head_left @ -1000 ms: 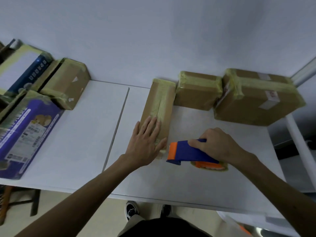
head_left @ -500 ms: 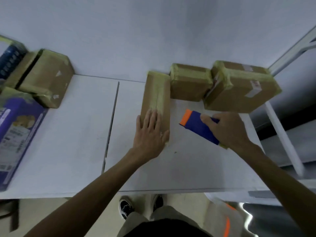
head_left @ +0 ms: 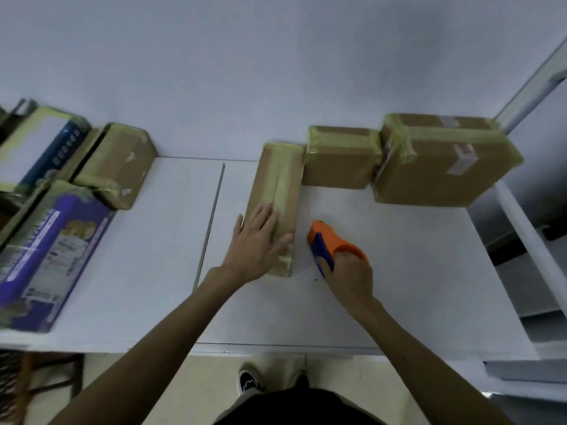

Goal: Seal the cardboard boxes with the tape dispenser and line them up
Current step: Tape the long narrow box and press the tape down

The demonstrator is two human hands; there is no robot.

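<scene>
**Supervisor:** Head view. Report both grips.

**Operator:** I read the left grip (head_left: 259, 237) as flat. Its fingers are straight and its palm presses on the near end of the narrow box (head_left: 277, 191). The right grip (head_left: 349, 277) is curled round the tape dispenser (head_left: 329, 245), whose orange nose points to 11 o'clock. I cannot confirm whether the dispenser touches the desk (head_left: 159, 240).

**Supervisor:** Locate the task items.

**Operator:** The narrow box lies at centre with its long axis toward 12 o'clock, and tape runs along its top seam. The dispenser sits at 3 o'clock from the box's near end, just beside it and apart from it. The middle box (head_left: 340, 162) is at 1 o'clock and abuts the narrow box's far right corner. The large box (head_left: 441, 167) is at 2 o'clock, next to the middle box. All three are taped and sit against the wall (head_left: 276, 72).

**Supervisor:** And the left side?

**Operator:** At 10 o'clock there is a taped brown box (head_left: 121, 161). Beside it, toward 9 o'clock, is a purple carton (head_left: 52, 250). Behind that is a blue-and-white carton (head_left: 36, 142). A joint line (head_left: 211, 216) crosses the desk between this group and the narrow box.
</scene>
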